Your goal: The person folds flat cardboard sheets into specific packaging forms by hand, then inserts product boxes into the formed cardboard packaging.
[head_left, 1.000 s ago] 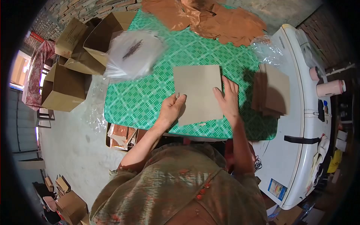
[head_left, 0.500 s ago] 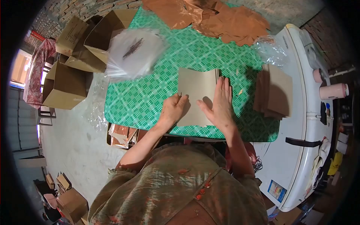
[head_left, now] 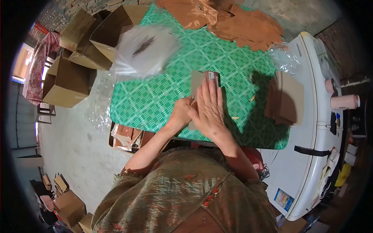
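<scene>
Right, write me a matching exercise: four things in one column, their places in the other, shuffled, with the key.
Things
1. Right hand
2. Clear plastic sleeves
3. Orange-brown pieces
4. Tan stack

Places
A. At the far edge of the green table
B. Right side of the table, partly in shadow
C. Flat on the folded sheet
D. Left part of the table, near the cardboard boxes

Pairs: 1-C, 2-D, 3-A, 4-B
</scene>
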`<state>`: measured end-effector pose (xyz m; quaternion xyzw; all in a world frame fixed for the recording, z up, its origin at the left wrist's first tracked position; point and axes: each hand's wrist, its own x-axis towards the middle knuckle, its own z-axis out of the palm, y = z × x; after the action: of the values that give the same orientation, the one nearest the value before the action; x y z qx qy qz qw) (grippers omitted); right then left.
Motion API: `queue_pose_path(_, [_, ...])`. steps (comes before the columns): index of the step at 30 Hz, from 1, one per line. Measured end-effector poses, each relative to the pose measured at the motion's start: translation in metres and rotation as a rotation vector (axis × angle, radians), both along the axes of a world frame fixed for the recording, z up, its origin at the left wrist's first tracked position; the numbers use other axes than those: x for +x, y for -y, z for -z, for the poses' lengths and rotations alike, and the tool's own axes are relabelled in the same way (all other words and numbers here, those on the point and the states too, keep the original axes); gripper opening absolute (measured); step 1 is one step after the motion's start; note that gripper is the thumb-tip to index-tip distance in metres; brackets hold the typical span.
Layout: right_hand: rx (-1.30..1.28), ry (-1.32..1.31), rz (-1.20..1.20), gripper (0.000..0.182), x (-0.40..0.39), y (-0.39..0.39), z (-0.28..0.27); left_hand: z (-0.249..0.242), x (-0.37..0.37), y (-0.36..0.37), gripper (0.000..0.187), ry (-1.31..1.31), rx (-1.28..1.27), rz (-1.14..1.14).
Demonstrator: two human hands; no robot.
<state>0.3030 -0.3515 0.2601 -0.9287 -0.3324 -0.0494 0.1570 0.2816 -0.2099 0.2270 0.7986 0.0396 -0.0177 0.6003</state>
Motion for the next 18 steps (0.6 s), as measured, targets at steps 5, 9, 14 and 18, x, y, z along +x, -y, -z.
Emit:
queue_pose_path(5, [0.059,-0.024,-0.008,0.085,-0.008,-0.011,-0.004,0.014,-0.003,0.000,0.032,0.099,-0.360,0.019])
queue_pose_path(9, [0.089,-0.048,-0.015,0.087,-0.020,-0.016,-0.015,0.008,-0.005,-0.002,0.031,0.109,-0.374,0.073])
queue_pose_path(14, [0.101,0.034,0.023,0.088,-0.013,-0.013,-0.011,0.013,-0.003,-0.003,0.031,0.012,-0.337,0.039])
queue_pose_path(18, [0.066,0.045,-0.003,0.089,-0.022,-0.018,-0.018,0.006,-0.004,-0.008,0.029,0.052,-0.191,0.090])
